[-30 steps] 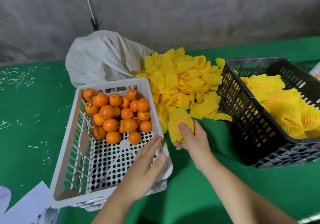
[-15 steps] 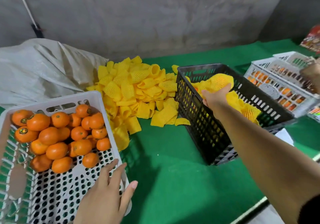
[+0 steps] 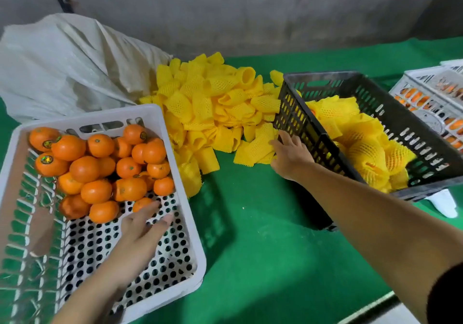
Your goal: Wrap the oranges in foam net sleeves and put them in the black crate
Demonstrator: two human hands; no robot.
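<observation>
1. The left hand (image 3: 144, 226) lies inside the white crate (image 3: 193, 236), fingers straight and relaxed, grasping nothing; its fingertips reach the small orange (image 3: 141, 202) at the near edge of the fruit heap.
2. The right hand (image 3: 290, 157) stretches out just left of the black crate (image 3: 406, 121), fingers loosely extended over a flat foam sleeve (image 3: 255, 147) on the table; whether the fingers actually pinch that sleeve cannot be told.
3. The bare oranges (image 3: 100, 163) are piled in the far half of the white crate, well left of the black crate; several carry small round stickers.
4. The loose heap of yellow foam net sleeves (image 3: 213, 103) sits between the white crate and the black crate, touching the black crate's left wall.
5. Wrapped oranges (image 3: 363, 148) in yellow netting fill the bottom of the black crate.
6. A pale sack (image 3: 65, 66) slumps behind the white crate, far left of the black crate.
7. Another white crate (image 3: 431, 98) holding fruit stands just right of the black crate.
8. All rests on a green tabletop (image 3: 263, 236), with a grey wall (image 3: 250, 10) behind.
</observation>
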